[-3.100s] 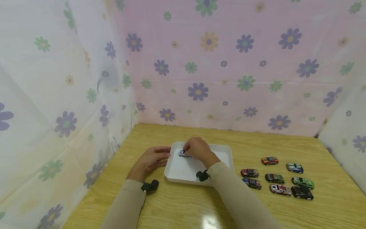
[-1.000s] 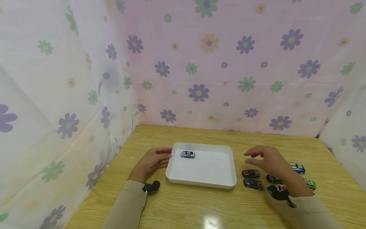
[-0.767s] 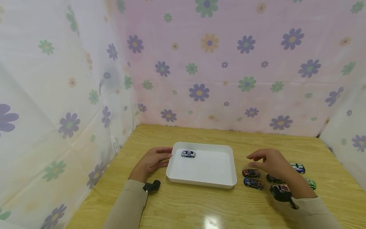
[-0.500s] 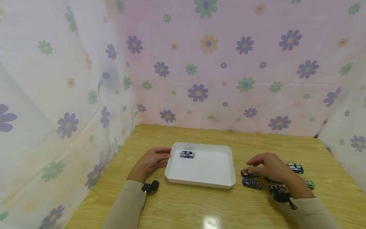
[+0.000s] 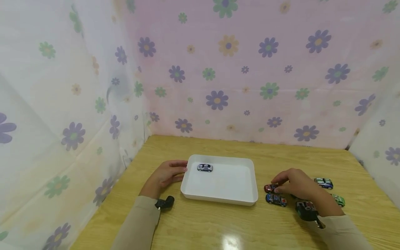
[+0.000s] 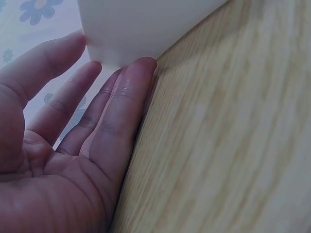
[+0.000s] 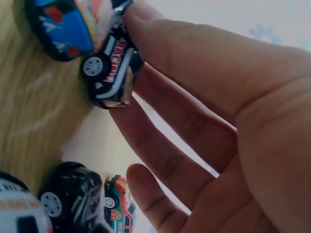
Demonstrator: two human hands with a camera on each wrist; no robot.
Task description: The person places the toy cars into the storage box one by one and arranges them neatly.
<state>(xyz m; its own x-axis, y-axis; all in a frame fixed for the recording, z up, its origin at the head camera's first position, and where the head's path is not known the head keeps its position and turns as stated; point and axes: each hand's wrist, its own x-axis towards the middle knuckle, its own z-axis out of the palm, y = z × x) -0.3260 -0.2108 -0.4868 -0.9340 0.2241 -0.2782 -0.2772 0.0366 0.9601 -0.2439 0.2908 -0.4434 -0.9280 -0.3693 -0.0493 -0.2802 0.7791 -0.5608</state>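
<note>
Wooden table [image 5: 218, 222], fingers [image 7: 160, 48] pinching red-black toy car [image 7: 114, 68]

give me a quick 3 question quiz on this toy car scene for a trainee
1. True or false: the white tray holds three cars.
2. Which hand pinches the dark red car? A left hand, B right hand, C neither.
3. Fill in: the left hand's fingertips touch the tray's ____ side.

Key: 1 false, it holds one, the white and blue car. 2 B. 3 left.
</note>
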